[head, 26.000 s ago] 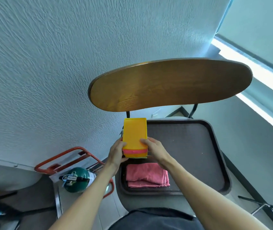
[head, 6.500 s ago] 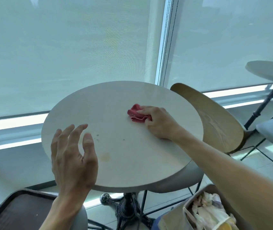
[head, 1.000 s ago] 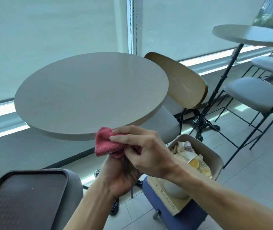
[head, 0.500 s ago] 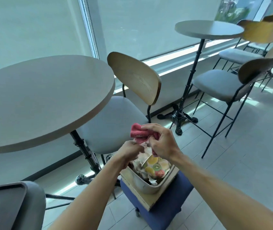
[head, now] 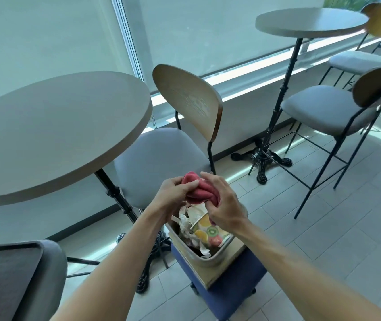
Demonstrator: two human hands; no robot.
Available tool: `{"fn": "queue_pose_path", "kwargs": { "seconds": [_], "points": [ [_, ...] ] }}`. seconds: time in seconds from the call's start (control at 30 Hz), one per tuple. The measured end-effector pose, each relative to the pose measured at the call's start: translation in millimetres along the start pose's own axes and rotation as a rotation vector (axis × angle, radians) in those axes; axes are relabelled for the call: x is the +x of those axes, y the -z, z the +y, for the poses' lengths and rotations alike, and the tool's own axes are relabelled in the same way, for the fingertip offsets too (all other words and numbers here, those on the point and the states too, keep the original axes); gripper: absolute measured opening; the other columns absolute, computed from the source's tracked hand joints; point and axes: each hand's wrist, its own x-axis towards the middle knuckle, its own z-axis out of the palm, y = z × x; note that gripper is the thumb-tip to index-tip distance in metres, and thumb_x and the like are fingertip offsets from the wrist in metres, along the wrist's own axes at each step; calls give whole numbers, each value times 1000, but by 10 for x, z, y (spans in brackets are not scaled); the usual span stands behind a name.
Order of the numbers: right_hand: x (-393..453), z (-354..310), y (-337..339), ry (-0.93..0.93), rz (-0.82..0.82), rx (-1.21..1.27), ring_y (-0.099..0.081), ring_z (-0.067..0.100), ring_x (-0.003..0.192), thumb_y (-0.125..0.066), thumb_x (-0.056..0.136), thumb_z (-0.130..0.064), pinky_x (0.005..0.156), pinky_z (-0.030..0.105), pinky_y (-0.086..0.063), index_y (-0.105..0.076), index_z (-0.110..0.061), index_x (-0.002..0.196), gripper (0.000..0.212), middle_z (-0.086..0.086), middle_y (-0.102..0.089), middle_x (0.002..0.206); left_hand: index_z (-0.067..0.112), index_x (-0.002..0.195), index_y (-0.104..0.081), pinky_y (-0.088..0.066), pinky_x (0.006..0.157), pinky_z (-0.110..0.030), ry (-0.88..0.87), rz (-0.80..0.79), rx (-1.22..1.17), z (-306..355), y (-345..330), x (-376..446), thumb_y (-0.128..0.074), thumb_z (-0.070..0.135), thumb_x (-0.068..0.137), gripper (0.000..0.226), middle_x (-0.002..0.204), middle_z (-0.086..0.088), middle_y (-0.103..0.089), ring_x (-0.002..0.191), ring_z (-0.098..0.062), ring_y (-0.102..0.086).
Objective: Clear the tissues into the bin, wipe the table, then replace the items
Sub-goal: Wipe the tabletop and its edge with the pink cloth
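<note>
Both hands are over the bin (head: 210, 256), and between them is the pink cloth (head: 200, 191), bunched into a wad. The left hand (head: 173, 195) has its thumb and fingers pinched on the cloth's near-left side; the right hand (head: 225, 205) has its fingers curled round the other side, so the cloth is clamped from both directions, directly above the bin's open mouth and not touching what lies inside. The bin stands on a low blue stool (head: 228, 290), just beside the grey seat of the wooden-backed chair (head: 161, 158), and it is well filled: crumpled white tissues (head: 184, 224) lie against its left rim, with a fruit-printed paper cup (head: 204, 229) on top toward the middle. I would judge the tissue-clearing part done, since the round table (head: 52, 126) shows a bare top from edge to edge, with no tissues and no items on what can be seen of it. The wiping looks finished or nearly so; the handling over the bin reads to me as shaking or wringing crumbs out of the cloth, though I cannot be sure of that. What is left, as I see it, is putting the items back: a dark tray (head: 4, 279) sits on a chair seat at the lower left corner of the view, and nothing has yet been set back on the table top.
</note>
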Motion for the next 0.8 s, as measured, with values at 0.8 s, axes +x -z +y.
{"fn": "queue_pose_path", "kwargs": {
  "seconds": [0.8],
  "points": [
    [192,26,229,-291,-165,393,-64,2,64,-63,94,-10,60,16,-51,-69,-20,92,12,3,-66,78,28,149,-31,-40,104,-24,-360,-198,755,217,240,65,-86,9,69,99,124,4,-51,117,-13,-53]
  ]
}}
